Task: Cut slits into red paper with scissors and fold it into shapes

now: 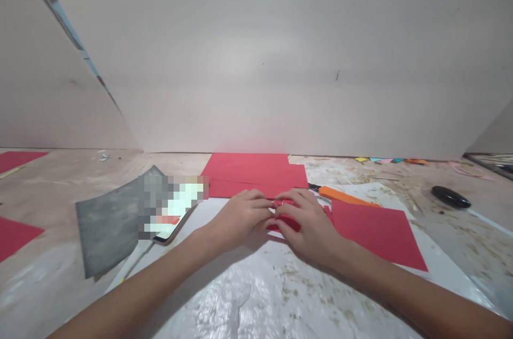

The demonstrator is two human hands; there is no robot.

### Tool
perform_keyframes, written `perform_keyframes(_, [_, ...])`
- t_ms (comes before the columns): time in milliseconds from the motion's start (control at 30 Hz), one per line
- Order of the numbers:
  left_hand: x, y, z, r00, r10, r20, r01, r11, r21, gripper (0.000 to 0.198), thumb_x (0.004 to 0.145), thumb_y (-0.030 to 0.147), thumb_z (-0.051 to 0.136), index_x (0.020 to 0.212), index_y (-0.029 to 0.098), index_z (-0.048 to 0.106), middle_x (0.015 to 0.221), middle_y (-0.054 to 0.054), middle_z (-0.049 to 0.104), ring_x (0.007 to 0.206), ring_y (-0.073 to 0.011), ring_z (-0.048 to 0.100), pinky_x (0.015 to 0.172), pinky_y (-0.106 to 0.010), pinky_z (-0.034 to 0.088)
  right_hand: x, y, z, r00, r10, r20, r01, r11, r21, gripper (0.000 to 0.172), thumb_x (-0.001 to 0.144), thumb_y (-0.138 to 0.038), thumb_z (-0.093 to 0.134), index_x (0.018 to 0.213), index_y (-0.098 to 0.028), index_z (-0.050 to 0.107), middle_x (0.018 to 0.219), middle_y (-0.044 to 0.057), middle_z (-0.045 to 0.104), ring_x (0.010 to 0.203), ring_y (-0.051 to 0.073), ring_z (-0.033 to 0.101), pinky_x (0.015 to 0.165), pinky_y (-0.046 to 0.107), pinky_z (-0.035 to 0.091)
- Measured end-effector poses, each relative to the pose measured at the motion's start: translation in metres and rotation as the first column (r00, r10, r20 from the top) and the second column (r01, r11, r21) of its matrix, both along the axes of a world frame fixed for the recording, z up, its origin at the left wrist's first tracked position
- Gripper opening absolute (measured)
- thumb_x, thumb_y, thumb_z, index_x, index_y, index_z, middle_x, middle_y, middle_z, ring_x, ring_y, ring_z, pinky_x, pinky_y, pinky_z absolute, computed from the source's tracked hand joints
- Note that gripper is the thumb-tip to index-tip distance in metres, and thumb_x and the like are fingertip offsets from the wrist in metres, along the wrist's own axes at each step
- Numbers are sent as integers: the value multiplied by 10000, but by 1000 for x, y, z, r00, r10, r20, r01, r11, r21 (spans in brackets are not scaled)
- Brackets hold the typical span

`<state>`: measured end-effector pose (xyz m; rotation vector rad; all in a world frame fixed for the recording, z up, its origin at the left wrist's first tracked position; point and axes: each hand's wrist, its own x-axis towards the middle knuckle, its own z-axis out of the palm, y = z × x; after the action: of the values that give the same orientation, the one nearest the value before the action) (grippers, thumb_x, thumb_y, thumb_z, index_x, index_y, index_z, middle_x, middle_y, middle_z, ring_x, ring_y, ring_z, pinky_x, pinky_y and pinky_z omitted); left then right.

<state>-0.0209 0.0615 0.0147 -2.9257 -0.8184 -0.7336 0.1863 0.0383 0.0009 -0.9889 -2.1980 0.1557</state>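
Both my hands meet at the middle of the table over a small folded piece of red paper (pixel 285 221). My left hand (pixel 240 219) pinches its left end with curled fingers. My right hand (pixel 306 224) presses and pinches it from the right; most of the piece is hidden under the fingers. A red paper sheet (pixel 372 232) lies just right of my right hand. Behind the hands lies a stack of red sheets (pixel 254 173).
A phone (pixel 172 211) rests on a grey cloth (pixel 108 221) to the left. An orange-handled cutter (pixel 340 196) lies behind the right sheet. A black object (pixel 451 197) sits far right. More red paper (pixel 16 235) lies at the left edge. White boards (pixel 280 61) wall the back.
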Motion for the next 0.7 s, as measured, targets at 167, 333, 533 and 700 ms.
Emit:
perform_keyframes(167, [0,-5,13,994,106,-31,-109,987,-116,232,896,321,635,1100,214,658,1146,-48,697,1049,-238,573,918,-405,460,0,-1,2,1000,-3,3,3,1000,-3,117,860,-169,579,875,-236,673,1107,64,650,1047,256,539,924,439,427])
perform_keyframes(333, [0,-10,21,959,281,20,-255,897,-361,501,808,388,713,1265,249,560,1114,-41,690,974,-235,624,788,-346,505,1,-2,3,1000,-16,19,16,1000,-13,92,853,-178,575,895,-229,639,1113,66,638,1068,256,527,935,435,421])
perform_keyframes(533, [-1,-12,18,976,214,30,-166,831,-531,459,818,305,655,1265,256,561,959,-20,709,771,-178,651,596,-245,452,8,3,8,994,-72,84,77,995,-62,347,770,-183,599,1115,-210,565,1238,121,553,1208,295,456,1023,474,383])
perform_keyframes(700, [3,-16,15,978,208,-27,-193,845,-499,184,800,254,649,978,232,688,766,6,686,713,-174,616,569,-245,411,19,8,16,980,-28,199,65,981,-184,471,761,-336,669,1205,-247,540,1374,122,444,1351,329,321,1060,507,350])
